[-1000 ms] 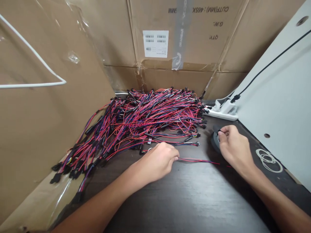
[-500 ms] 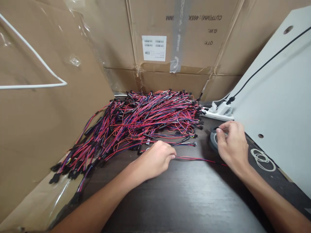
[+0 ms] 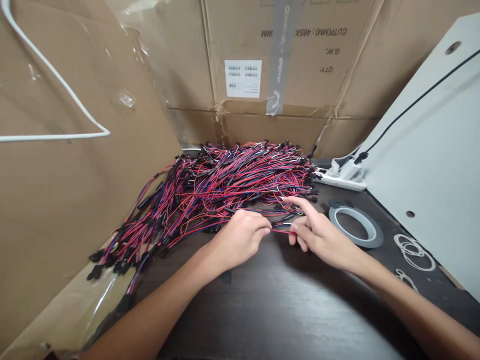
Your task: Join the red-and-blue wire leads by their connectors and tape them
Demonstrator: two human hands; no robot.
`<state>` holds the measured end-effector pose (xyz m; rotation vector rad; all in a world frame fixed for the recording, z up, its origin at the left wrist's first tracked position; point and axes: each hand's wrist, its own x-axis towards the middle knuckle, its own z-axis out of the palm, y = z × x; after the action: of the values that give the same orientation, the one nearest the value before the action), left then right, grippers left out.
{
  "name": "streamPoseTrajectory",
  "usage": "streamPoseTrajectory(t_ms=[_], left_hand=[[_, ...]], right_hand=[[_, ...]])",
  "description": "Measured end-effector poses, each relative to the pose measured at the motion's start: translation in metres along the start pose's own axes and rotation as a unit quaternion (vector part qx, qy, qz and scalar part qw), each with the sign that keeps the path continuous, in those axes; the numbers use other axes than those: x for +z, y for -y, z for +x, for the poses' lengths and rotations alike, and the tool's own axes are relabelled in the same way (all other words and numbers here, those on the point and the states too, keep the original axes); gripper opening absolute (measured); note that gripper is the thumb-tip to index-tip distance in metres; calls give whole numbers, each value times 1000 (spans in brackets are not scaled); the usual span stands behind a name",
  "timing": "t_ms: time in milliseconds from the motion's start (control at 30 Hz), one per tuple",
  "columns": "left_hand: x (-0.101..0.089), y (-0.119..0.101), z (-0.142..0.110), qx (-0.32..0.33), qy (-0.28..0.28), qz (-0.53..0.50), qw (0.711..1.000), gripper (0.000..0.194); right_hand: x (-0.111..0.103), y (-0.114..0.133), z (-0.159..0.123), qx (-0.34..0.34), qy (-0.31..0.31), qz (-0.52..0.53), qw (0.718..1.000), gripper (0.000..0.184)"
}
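My left hand point(image 3: 248, 234) is closed in a pinch on a thin red-and-dark wire cable point(image 3: 282, 231). Only a short stretch of that cable shows, running between my two hands; the rest is hidden. On its right part sits my right hand point(image 3: 318, 232), thumb and lower fingers pinched on the cable while the forefinger points out to the left. Whether anything clings to that fingertip is too small to tell. Just behind both hands lies a big heap of red, blue and black wire cables point(image 3: 247, 175) with black connectors. A roll of grey tape point(image 3: 376, 235) lies right of my right hand.
A white power strip point(image 3: 343, 181) with plugs stands at the back right, by a white panel point(image 3: 431, 135). Pale rubber bands point(image 3: 414, 252) lie near the right edge of the dark tabletop point(image 3: 270, 310). Cardboard point(image 3: 307, 90) walls the back and left.
My right hand has left the tape roll and moved left to the cable, close to my left hand. The roll now shows fully. My left hand still pinches the cable.
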<state>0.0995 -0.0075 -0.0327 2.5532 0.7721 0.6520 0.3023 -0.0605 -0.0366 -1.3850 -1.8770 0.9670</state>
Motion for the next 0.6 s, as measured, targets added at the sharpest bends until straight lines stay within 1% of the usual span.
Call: streamPoseTrajectory(t_ms=[100,233,367,433,533,600], left_hand=[[-8,4,2,-28,-9,-2,1000,18],[-17,8,3,-77,18,-9,997,16],[-22,10,1,-102,79,-4,992,17],[-24,11,0,-108,112,3,988,19],[-32,14,-1,-123,137,18,983,21],[-40,15,-2,-139,168,18,976,22]], right_hand=[[-5,6,12,-22,8,-27,999,47],[-4,-1,16,-40,-10,-24,999,43],[3,-11,7,-57,-9,-42,997,38],[3,-13,4,-56,2,-53,997,38],[-3,-14,1,-43,32,-64,996,39],[-9,-14,1,-31,51,-66,996,41]])
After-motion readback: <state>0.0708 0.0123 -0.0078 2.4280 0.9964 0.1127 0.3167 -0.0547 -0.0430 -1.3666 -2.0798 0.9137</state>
